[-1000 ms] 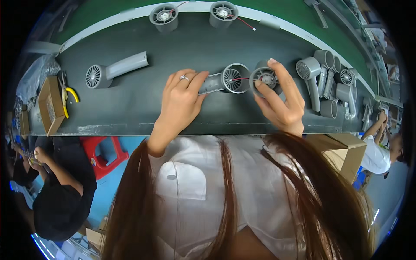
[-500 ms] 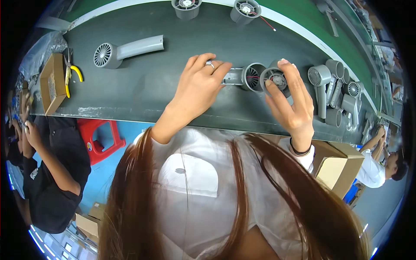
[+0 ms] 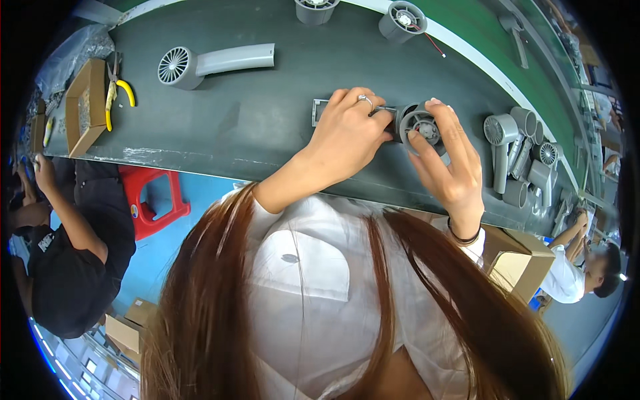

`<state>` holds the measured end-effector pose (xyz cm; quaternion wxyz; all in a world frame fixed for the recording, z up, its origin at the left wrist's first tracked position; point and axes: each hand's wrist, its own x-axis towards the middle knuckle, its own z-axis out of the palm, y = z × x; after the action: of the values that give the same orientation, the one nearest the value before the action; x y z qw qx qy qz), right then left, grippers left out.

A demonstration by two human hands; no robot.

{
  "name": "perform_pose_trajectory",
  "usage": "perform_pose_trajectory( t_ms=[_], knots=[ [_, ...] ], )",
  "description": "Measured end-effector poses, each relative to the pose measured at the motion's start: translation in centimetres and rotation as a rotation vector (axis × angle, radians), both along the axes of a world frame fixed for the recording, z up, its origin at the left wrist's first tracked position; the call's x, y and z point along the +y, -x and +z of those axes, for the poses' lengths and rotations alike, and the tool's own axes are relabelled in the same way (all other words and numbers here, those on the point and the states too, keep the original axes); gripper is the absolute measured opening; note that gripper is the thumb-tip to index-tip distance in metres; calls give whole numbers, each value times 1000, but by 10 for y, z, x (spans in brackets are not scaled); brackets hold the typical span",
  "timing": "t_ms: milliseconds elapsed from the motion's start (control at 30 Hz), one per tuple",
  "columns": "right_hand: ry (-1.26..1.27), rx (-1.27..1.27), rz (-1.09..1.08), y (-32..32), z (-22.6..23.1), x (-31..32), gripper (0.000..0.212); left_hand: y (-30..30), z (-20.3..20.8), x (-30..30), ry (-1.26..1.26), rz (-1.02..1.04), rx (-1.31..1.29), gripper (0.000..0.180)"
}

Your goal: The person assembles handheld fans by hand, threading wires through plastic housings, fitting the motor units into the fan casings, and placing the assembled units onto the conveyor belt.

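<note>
My left hand (image 3: 348, 139) is closed around a grey fan housing (image 3: 319, 104), whose open handle sticks out to the left of my fingers. The housing's round head is partly hidden behind my fingers. Between the thumb and fingers of my right hand (image 3: 455, 175) is a round grey fan motor unit (image 3: 427, 127), its spoked face with a pale centre turned up toward me. The unit sits right against the housing's head; whether it is partly inside cannot be made out.
A grey handheld fan shell (image 3: 235, 59) lies farther left. Two round motor units (image 3: 402, 23) stand at the far edge. Several grey fan housings (image 3: 501, 130) are piled at right. Yellow-handled pliers (image 3: 125, 92) lie beside a cardboard tray (image 3: 84, 143). Other people work at both sides.
My left hand has slid right along the housing toward its round head. The housing's head and the motor unit have come together. The view has shifted slightly.
</note>
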<state>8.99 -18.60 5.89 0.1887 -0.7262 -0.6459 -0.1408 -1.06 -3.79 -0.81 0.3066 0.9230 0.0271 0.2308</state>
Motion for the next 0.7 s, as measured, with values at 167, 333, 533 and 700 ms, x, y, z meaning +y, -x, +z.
perform_pose_trajectory(
  t_ms=[167,333,533,700],
  knots=[
    [-11,42,5,1,0,1,36,-1,-1,1,95,-20,-10,11],
    [-44,110,-21,2,-3,2,32,-3,-4,2,127,13,-81,7],
    [-183,398,-120,3,-6,10,26,3,-9,-3,206,51,-37,12],
    [-147,501,-167,3,-5,12,30,1,-7,-4,145,115,-126,12]
  ],
)
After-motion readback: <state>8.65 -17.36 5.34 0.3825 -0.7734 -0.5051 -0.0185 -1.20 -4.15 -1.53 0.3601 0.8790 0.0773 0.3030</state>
